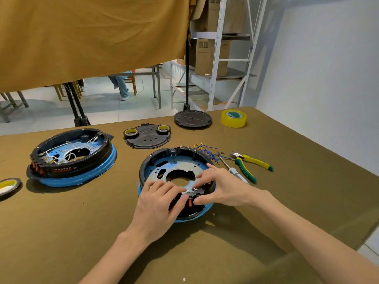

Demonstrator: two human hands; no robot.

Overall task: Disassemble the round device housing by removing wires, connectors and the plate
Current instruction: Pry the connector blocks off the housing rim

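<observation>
Olive cloth surface: table [102, 222] carrying all parts and tools.
Round housing: black ring with blue lower rim [176, 181], near the table centre, directly in front of the person.
Plate: blue-tinted metal plate [164, 171] with a large central cut-out, seated inside the round housing.
Switch block: black part with a red switch [191, 198] at the near edge of the round housing, between the two hands.
Left hand: left hand [158, 203] lies on the near-left rim, fingers curled over the edge and onto the plate; grip clamped on the round housing.
Right hand: right hand [221, 187] reaches over the near-right rim; thumb pressed on the outer face of the switch block, fingers bent down inside the rim; grip pinched on the switch block.
Removed wires: loose blue wires [207, 151] with small metal terminals, on the cloth just beyond the far-right rim.
Screwdriver: screwdriver [231, 170] beside the right hand, partly hidden by it.
Cutters: yellow-and-green cutters [249, 163] right of the screwdriver.
Second housing: second unit [71, 156] at left, white wires inside.
Cover plates: black cover [146, 136] bearing two tape rolls, behind the round housing; round black disc [192, 118] farther back.
Tape: yellow tape roll [233, 118] at the far right; another roll [8, 186] at the left edge.
</observation>
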